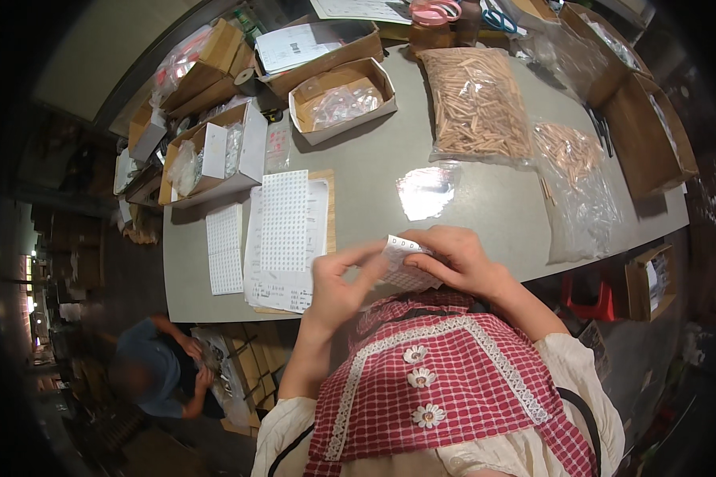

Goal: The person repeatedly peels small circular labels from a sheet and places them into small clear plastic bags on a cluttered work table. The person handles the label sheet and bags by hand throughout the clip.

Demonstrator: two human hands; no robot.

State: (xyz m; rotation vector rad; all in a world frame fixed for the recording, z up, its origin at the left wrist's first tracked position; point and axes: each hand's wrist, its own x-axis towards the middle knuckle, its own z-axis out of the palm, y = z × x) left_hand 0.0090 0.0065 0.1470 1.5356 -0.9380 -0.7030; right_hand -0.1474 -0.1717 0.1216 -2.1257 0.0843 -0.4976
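My right hand (460,258) pinches a small white sheet of printed round stickers (410,275) above the table's near edge, thumb on top and fingers behind. The sheet is bent, and its upper edge shows a row of letters. At its left edge, the thumb and forefinger of my left hand (340,282) come together on the sheet, slightly blurred by motion. Whether a single sticker is between those fingertips is too small to tell. Beyond my hands, a clear shiny plastic bag (426,192) lies flat on the grey table (358,187).
More sticker sheets (285,219) lie on papers at left. Open boxes (342,99) of small plastic bags and parts stand at the far left. Bags of wooden dowels (479,103) lie at right, beside a cardboard box (648,135). Another person (159,366) works lower left. A red stool (589,298) stands right.
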